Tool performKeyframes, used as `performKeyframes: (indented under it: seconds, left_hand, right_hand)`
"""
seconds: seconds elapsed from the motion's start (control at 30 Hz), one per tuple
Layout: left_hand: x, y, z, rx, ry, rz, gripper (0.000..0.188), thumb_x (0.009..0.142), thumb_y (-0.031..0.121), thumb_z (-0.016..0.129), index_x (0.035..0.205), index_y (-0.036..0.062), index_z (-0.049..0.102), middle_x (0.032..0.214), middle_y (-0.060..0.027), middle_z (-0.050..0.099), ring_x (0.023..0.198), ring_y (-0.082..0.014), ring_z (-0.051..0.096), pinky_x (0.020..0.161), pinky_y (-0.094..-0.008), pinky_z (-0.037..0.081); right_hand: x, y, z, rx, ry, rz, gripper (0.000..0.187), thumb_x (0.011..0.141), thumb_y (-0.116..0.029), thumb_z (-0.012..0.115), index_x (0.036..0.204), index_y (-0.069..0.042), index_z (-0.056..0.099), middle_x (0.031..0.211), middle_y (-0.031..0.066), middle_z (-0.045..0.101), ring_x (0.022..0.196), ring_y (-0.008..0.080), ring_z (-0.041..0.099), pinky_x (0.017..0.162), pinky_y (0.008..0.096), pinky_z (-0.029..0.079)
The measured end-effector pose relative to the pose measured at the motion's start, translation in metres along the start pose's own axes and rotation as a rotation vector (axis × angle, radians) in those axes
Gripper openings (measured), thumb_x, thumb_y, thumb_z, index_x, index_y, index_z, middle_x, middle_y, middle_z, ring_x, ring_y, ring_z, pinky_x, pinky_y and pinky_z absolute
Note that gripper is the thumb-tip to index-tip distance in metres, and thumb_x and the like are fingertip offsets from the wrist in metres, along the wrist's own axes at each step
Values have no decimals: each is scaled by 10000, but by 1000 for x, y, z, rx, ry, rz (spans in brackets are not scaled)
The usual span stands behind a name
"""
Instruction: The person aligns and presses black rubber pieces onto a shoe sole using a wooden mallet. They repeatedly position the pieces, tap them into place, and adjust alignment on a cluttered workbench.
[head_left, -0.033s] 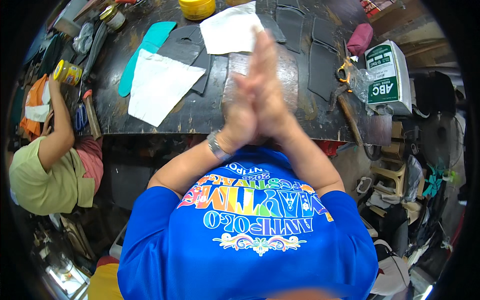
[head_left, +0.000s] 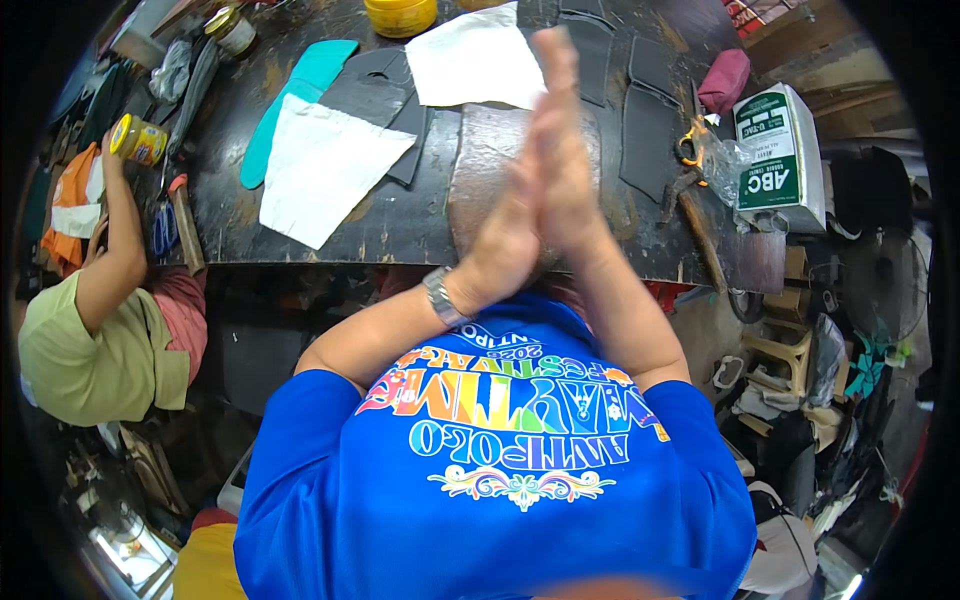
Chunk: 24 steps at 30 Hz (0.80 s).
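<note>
My left hand [head_left: 500, 245], with a metal-band watch at its wrist, lies flat against my right hand [head_left: 567, 190], palm to palm above the near table edge. The fingers of both hands are stretched out and point away from me; some blur with motion. No object shows between the palms. Under the hands lies a flat brown slab [head_left: 480, 160] on the dark table [head_left: 225, 220]. Beyond the fingers sits a white sheet [head_left: 470, 60]. To the left are another white sheet [head_left: 325, 165], a teal sole-shaped piece [head_left: 300, 85] and dark grey cut pieces [head_left: 370, 90].
More dark cut pieces [head_left: 648, 140] lie right of my hands. Farther right are a hammer [head_left: 700, 232], orange-handled scissors [head_left: 690, 148], a pink pouch [head_left: 724, 80] and a green-white can [head_left: 775, 150]. A yellow tub [head_left: 398, 15] stands far back. At left, another person [head_left: 105, 340] holds a yellow-lidded jar [head_left: 140, 140].
My hands have shifted slightly to the right, and my left hand has slid forward along the right palm. The items on the table lie as before.
</note>
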<state>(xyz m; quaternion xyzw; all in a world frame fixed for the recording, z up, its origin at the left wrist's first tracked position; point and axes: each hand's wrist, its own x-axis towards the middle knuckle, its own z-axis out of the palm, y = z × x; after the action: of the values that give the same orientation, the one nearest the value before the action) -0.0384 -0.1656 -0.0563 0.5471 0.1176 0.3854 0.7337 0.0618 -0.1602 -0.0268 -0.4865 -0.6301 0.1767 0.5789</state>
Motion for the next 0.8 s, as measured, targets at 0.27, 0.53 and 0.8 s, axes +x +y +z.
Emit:
performKeyframes:
  seconds: [0.27, 0.53, 0.8]
  left_hand:
    - [48, 20, -45, 259, 75, 161, 744, 1087, 542, 191, 1623, 41, 68, 1694, -150, 111, 1564, -267, 91, 1258, -378, 105]
    - [7, -5, -16, 376, -17, 155, 689, 1107, 455, 230, 1618, 18, 78, 1695, -181, 59, 1567, -255, 55, 1260, -380, 56]
    - [-47, -13, -68, 1331, -99, 126, 1335, 676, 766, 747, 1580, -38, 182, 1624, -270, 229, 1539, -399, 166, 1200, -637, 102]
  right_hand:
    - [-19, 0, 42, 282, -46, -126, 842, 1050, -604, 276, 1626, -90, -60, 1701, 153, -59, 1567, 309, -57, 1255, 445, 0]
    - [15, 45, -4, 893, 290, 286, 1084, 877, -614, 702, 1642, -222, 43, 1642, 178, 275, 1487, 252, 306, 1218, 293, 202]
    - [-37, 84, -32, -984, -295, -3, 758, 996, -598, 465, 1610, -209, 249, 1654, 115, 281, 1554, 315, 171, 1199, 670, 82]
